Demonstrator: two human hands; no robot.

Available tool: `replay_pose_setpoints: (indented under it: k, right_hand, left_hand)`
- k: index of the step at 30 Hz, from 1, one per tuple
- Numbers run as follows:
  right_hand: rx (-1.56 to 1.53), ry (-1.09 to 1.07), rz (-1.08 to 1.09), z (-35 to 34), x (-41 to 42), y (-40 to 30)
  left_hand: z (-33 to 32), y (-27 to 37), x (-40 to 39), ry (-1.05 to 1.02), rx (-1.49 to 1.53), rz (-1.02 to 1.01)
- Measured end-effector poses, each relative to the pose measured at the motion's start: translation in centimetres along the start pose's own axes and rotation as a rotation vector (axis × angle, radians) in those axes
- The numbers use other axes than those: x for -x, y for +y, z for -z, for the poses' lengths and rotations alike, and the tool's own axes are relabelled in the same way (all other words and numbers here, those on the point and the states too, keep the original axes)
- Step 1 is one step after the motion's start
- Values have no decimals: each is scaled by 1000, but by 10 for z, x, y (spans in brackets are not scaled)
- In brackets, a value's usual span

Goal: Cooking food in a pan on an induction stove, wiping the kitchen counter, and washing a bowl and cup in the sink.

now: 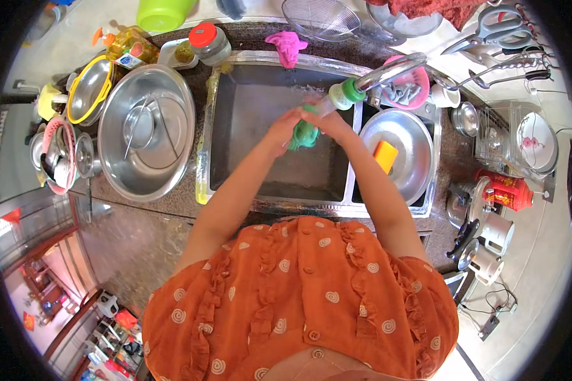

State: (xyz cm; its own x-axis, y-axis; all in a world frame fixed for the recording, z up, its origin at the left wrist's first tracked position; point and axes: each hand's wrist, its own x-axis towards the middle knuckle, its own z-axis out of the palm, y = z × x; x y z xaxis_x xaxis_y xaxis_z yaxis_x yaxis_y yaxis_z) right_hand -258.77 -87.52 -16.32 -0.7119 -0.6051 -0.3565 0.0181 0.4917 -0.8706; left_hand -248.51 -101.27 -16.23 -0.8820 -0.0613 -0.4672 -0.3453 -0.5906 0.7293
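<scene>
Over the large sink basin (248, 166), my left hand (287, 127) and my right hand (332, 125) come together around a green scrubbing cloth (304, 135). Both hands grip it under the faucet (386, 74), whose green and white nozzle (345, 94) points down at them. Water appears to run over the fingers and the cloth. Part of the cloth is hidden behind my hands. To the right of my right forearm, a yellow-orange sponge (385, 156) lies in a metal bowl (417, 143) set on the smaller basin.
A big steel basin (112, 143) holding a small bowl and a wire rack stands left. Behind the sink are a pink cloth (286, 46), a red-lidded jar (214, 47) and a wire strainer (321, 19). A pink basket (422, 85), dish rack (495, 138) and pots (498, 233) stand right.
</scene>
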Motion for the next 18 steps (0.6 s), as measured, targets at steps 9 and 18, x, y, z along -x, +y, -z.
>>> replay_pose_setpoints:
  k: [9, 18]
  right_hand:
    - [-137, -212, 123, -31, 34, -41]
    - [-1502, -82, -304, -45, -2, 33]
  left_hand:
    - [54, -20, -17, -89, 344, 434]
    - [-8, -25, -14, 43, 526, 36]
